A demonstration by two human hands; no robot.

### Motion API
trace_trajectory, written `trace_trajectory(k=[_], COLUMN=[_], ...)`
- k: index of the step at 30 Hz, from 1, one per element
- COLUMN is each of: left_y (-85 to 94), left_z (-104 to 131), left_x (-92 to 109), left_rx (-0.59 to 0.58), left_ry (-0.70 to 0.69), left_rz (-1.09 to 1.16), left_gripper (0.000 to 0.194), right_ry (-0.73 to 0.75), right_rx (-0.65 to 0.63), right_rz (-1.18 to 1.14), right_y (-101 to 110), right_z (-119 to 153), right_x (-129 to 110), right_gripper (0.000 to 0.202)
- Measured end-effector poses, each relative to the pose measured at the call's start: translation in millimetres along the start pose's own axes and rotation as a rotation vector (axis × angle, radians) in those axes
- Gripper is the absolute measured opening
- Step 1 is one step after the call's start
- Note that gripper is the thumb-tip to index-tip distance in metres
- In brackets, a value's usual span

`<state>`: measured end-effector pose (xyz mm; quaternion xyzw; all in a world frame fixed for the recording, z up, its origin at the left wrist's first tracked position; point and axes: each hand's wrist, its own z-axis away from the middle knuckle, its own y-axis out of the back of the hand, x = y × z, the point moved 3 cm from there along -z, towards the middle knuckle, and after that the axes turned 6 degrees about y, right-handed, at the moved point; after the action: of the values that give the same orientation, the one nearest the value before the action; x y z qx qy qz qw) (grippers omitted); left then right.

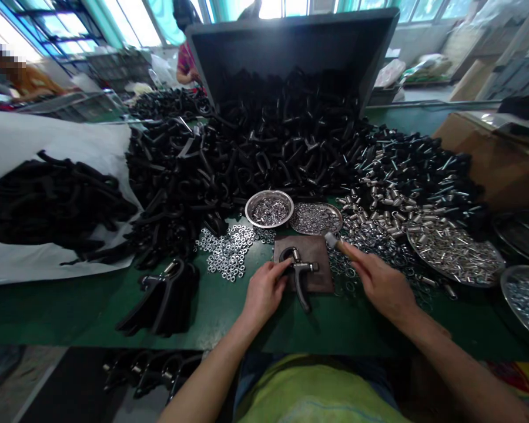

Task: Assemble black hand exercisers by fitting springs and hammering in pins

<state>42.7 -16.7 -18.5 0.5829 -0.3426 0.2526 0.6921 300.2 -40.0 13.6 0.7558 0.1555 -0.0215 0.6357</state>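
Observation:
My right hand (pixel 385 288) is closed around the wooden handle of a small hammer (pixel 332 239), its metal head raised beside the brown square pad (pixel 321 249). On that pad lies a black curved lever assembly (pixel 300 281) with a hooked top, a short silver spring and a side stub. My left hand (pixel 264 291) grips it at its left side, fingers pinched near the spring. Just left of the pad, shiny nuts or washers (pixel 229 252) are scattered on the green table (pixel 229 317). Similar black assemblies (pixel 167 299) stand grouped farther left.
Black curved parts (pixel 255 153) spill from a large grey bin (pixel 291 53). Behind the pad are a metal bowl (pixel 270 225) and a small-parts dish (pixel 315 218). Springs (pixel 379 217), bolts (pixel 423 158) and a pin tray (pixel 458 255) lie right. Other people sit beyond.

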Motion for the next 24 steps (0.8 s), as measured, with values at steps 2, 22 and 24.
trace_trajectory(k=[2, 22, 24], left_y=[-3.4, 13.2, 15.7], left_z=[0, -9, -36], left_x=[0, 45, 46], left_rx=[-0.063, -0.132, -0.029], left_ry=[0.172, 0.102, -0.057], left_rz=[0.369, 0.472, 0.219], left_gripper=[0.039, 0.035, 0.029], right_ry=[-0.145, 0.243, 0.217], right_rx=[0.076, -0.186, -0.195], right_rz=[0.209, 0.035, 0.033], right_y=[7, -57, -66], right_z=[-5, -172, -183], right_x=[29, -13, -17], right_gripper=[0.047, 0.026, 0.019])
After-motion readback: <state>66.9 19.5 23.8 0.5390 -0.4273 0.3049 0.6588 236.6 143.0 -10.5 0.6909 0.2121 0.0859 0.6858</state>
